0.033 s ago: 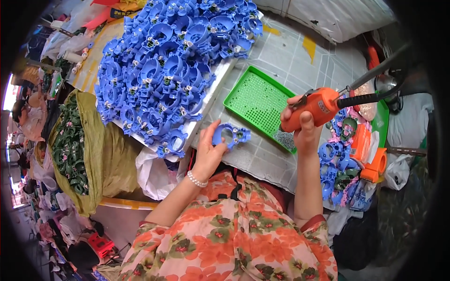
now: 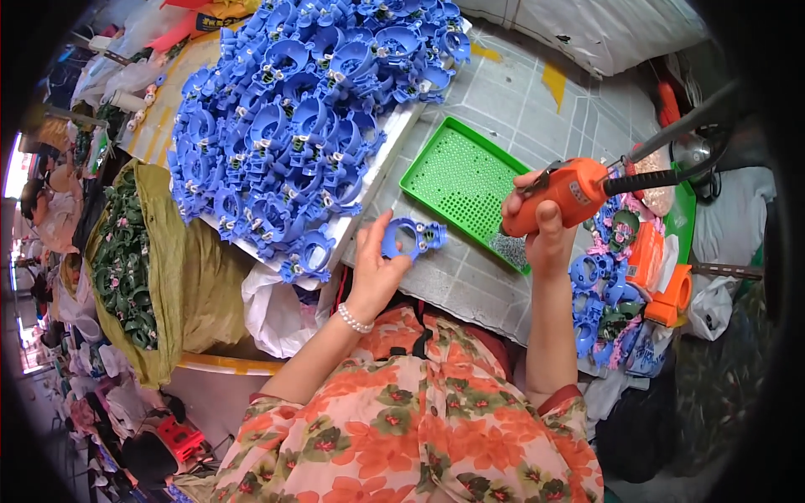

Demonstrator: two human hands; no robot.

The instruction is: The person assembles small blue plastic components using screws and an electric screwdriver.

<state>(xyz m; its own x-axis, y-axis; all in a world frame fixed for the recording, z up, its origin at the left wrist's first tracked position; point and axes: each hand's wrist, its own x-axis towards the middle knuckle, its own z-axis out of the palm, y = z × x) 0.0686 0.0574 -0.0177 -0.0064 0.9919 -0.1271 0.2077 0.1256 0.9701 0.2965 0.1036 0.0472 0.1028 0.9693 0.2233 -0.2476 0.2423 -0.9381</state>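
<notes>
My left hand point(image 2: 375, 268) holds a blue plastic ring-shaped part point(image 2: 413, 239) just above the table's near edge. My right hand point(image 2: 537, 228) grips an orange powered screwdriver point(image 2: 563, 197) with a black cable running up to the right; its tip points down at the near corner of a green perforated tray point(image 2: 457, 180). A small heap of grey screws point(image 2: 508, 249) lies in that tray corner. A big pile of the same blue parts point(image 2: 293, 117) fills a white board to the left of the tray.
A yellow-green sack point(image 2: 168, 268) with green parts stands left of the table. More blue, pink and orange parts point(image 2: 616, 285) lie at the right. The table top is covered with a grey gridded mat point(image 2: 520, 101). A white plastic bag point(image 2: 272, 314) hangs below the board.
</notes>
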